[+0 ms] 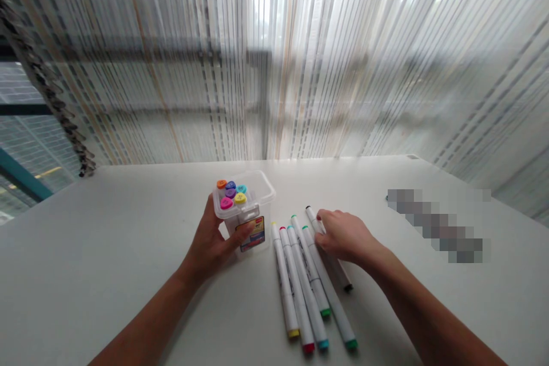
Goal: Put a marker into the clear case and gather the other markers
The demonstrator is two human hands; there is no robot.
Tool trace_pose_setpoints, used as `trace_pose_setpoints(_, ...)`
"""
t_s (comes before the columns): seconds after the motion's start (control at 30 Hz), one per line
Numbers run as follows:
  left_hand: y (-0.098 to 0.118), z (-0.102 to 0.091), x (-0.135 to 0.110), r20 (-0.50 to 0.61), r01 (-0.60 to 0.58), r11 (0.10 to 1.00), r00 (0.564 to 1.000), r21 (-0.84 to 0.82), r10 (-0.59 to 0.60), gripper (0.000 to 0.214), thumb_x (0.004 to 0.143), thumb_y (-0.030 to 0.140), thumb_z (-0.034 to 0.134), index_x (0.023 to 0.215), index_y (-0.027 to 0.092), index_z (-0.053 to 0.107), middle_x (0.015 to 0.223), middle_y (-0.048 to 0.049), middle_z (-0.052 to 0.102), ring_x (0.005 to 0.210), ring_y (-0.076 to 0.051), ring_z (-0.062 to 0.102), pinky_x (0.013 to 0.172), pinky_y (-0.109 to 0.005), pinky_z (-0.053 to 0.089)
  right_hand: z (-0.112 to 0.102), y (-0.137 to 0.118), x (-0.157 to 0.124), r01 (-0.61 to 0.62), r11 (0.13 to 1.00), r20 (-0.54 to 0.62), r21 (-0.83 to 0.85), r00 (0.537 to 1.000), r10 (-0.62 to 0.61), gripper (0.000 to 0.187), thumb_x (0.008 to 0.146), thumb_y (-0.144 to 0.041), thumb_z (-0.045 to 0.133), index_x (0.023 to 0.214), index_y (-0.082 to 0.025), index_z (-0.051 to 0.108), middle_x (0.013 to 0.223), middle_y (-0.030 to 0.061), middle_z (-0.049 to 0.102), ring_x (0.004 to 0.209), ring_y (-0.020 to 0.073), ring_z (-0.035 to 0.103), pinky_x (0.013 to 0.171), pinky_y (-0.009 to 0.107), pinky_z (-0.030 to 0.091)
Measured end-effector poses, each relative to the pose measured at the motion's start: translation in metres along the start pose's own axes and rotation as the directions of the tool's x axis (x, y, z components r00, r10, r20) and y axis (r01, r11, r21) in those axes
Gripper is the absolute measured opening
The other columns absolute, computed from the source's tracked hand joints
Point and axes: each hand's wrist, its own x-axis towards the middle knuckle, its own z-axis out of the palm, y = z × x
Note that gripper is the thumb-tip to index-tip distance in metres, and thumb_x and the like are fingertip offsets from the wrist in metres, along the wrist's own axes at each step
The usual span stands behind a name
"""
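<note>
1. We see the white counter running back to a far edge under a striped sheer curtain. There is open surface to the left of the left hand and in front of the markers; a blurred patch lies well to the right.
2. Our left hand's grip is closed around the clear plastic tub, thumb on its labelled front, holding it upright on the counter.
3. The tub holds five markers standing on end, their caps orange, blue, teal, purple, pink and yellow as far as we can tell.
4. Our right hand rests on the black-capped marker, fingers curled on it; whether it is truly pinched we cannot tell.
5. Just left of it lie five loose markers, side by side, nearly touching.
</note>
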Motion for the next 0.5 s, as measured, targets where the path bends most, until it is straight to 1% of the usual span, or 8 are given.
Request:
trace_pose_setpoints(0.07, 0.0016, 0.0002, 0.0, -0.012, 0.007, 1.0, 1.0, 0.009, -0.007, 0.048, 0.072, 0.038, 0.065, 0.112, 0.017, 0.049, 0.109, -0.0092, 0.055, 0.103, -0.023, 0.054, 0.09, -0.037, 0.044, -0.001, 0.0008, -0.0012, 0.022, 1.0, 0.032, 0.001, 0.999, -0.022, 0.035, 0.072, -0.026, 0.049, 0.103, -0.014, 0.059, 0.098, 0.0148, 0.065, 0.088, 0.0289, 0.06, 0.067, 0.033, 0.041)
trace_pose_setpoints(0.13, 0.0022, 0.0, 0.0001, -0.013, 0.02, 0.999, 1.0, 0.025, -0.02, 0.05, 0.071, 0.039, 0.066, 0.112, 0.016, 0.048, 0.108, -0.0095, 0.056, 0.102, -0.023, 0.055, 0.089, -0.037, 0.044, -0.0026, 0.0014, -0.0025, 0.034, 0.999, 0.037, 0.006, 0.999, -0.034, 0.035, 0.073, -0.026, 0.047, 0.105, -0.015, 0.058, 0.099, 0.0142, 0.064, 0.089, 0.0284, 0.06, 0.067, 0.033, 0.041)
trace_pose_setpoints(0.23, 0.002, -0.0009, 0.0004, 0.004, 0.02, 0.999, 1.0, 0.041, -0.02, 0.05, 0.072, 0.039, 0.065, 0.113, 0.016, 0.048, 0.107, -0.0099, 0.057, 0.102, -0.024, 0.055, 0.089, -0.037, 0.044, -0.0052, 0.0016, -0.0044, 0.036, 0.999, -0.003, 0.022, 0.999, -0.036, 0.036, 0.079, -0.029, 0.042, 0.109, -0.015, 0.055, 0.098, 0.0134, 0.064, 0.088, 0.0268, 0.06, 0.068, 0.033, 0.04)
trace_pose_setpoints(0.3, 0.0022, -0.0011, 0.0004, 0.007, 0.01, 0.999, 1.0, 0.047, -0.01, 0.048, 0.073, 0.038, 0.065, 0.113, 0.016, 0.049, 0.108, -0.0098, 0.057, 0.102, -0.024, 0.055, 0.09, -0.037, 0.043, -0.0074, 0.0008, -0.0061, 0.057, 0.997, -0.015, 0.043, 0.998, -0.056, 0.035, 0.08, -0.033, 0.042, 0.108, -0.016, 0.055, 0.095, 0.0123, 0.065, 0.085, 0.0251, 0.06, 0.066, 0.031, 0.039)
trace_pose_setpoints(0.37, 0.0029, -0.0008, 0.0002, 0.005, 0.009, 0.999, 1.0, 0.042, -0.009, 0.049, 0.073, 0.038, 0.065, 0.113, 0.016, 0.048, 0.108, -0.0096, 0.057, 0.102, -0.023, 0.055, 0.091, -0.037, 0.043, -0.0095, -0.001, -0.0081, 0.088, 0.994, -0.005, 0.058, 0.996, -0.088, 0.029, 0.078, -0.033, 0.045, 0.097, -0.017, 0.06, 0.09, 0.0105, 0.066, 0.081, 0.0232, 0.06, 0.062, 0.029, 0.037)
trace_pose_setpoints(0.43, 0.0035, -0.0001, -0.0002, -0.005, 0.019, 1.0, 1.0, 0.024, -0.018, 0.048, 0.072, 0.038, 0.065, 0.111, 0.016, 0.048, 0.109, -0.0097, 0.056, 0.103, -0.023, 0.054, 0.091, -0.037, 0.043, -0.0104, -0.0038, -0.0094, 0.114, 0.992, 0.019, 0.056, 0.993, -0.115, 0.02, 0.075, -0.029, 0.048, 0.081, -0.018, 0.063, 0.083, 0.009, 0.066, 0.074, 0.0215, 0.06, 0.057, 0.027, 0.035)
trace_pose_setpoints(0.5, 0.0032, 0.0004, -0.0005, -0.022, 0.037, 0.999, 0.999, -0.002, -0.037, 0.046, 0.071, 0.038, 0.066, 0.107, 0.016, 0.05, 0.109, -0.01, 0.056, 0.104, -0.024, 0.053, 0.09, -0.037, 0.044, -0.009, -0.0074, -0.0094, 0.121, 0.992, 0.026, 0.043, 0.992, -0.122, 0.017, 0.072, -0.026, 0.048, 0.071, -0.017, 0.063, 0.077, 0.0088, 0.066, 0.07, 0.0208, 0.06, 0.054, 0.027, 0.033)
